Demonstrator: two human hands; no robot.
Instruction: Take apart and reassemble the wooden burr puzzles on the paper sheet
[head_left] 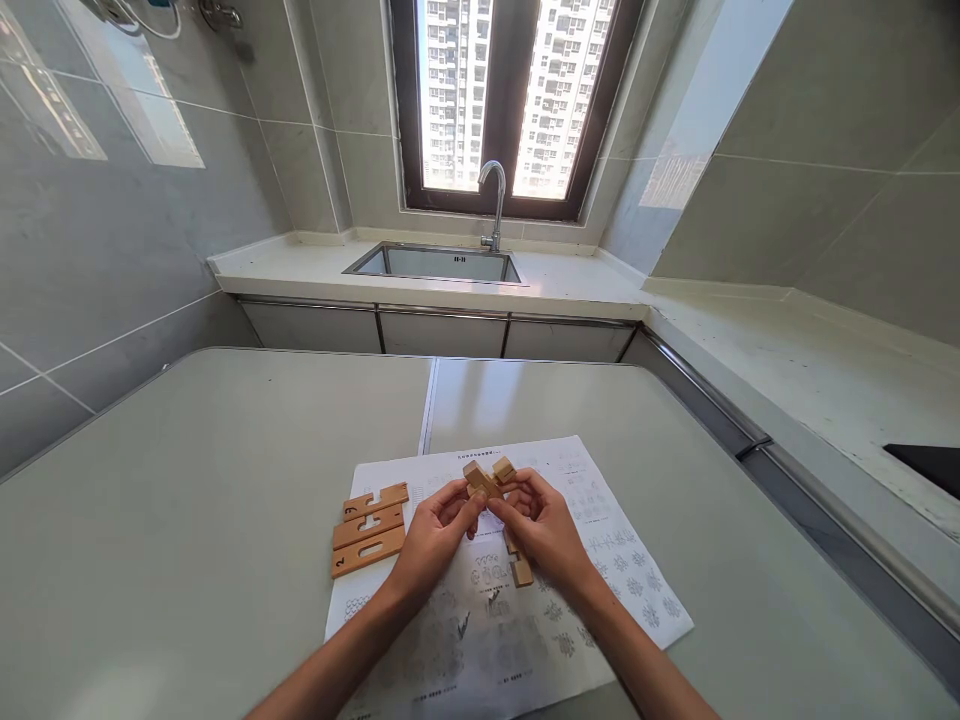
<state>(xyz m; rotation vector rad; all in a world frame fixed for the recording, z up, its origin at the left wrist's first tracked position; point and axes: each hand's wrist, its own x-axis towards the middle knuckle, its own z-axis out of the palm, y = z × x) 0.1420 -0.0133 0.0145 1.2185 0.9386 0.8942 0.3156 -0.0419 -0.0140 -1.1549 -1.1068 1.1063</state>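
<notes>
Above a printed sheet (517,650), my left hand (439,530) and my right hand (544,525) meet, both closed on small wooden puzzle pieces (481,480). One notched piece slants between my fingertips, and a lighter block end (503,469) sticks up beside my right fingers. How the pieces join is hidden by my fingers. Another notched wooden piece (522,572) lies on the sheet, partly under my right hand. Left of my left hand are several flat orange-brown wooden pieces with cut-outs (367,553), partly on the sheet's edge.
The sheet lies on a pale table (225,500) with a seam running down its middle. Beyond it stands a counter with a sink (442,262) and a faucet (495,205) under a window. Another counter (825,370) runs along the right, with a dark object at its edge.
</notes>
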